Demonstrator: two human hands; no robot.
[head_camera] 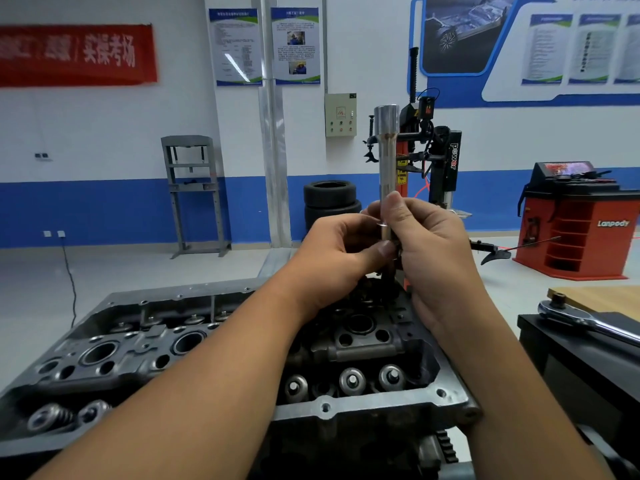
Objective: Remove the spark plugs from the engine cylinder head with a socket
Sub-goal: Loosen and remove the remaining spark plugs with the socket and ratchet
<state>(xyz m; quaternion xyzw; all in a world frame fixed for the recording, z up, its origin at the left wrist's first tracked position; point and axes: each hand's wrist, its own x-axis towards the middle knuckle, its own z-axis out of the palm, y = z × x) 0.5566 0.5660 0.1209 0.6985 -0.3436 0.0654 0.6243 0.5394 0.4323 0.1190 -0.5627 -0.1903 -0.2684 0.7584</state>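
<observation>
Both hands, left [341, 252] and right [429, 237], grip upright socket [387, 150] above cylinder head [346, 403]; ratchet [585, 318] lies right

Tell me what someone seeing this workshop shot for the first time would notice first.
Probably the long shiny steel socket tube standing upright at centre, held near its lower end by both the left hand and the right hand. Below them lies the grey metal engine cylinder head with its round open wells. At the right edge, a chrome ratchet wrench rests on a black box.
</observation>
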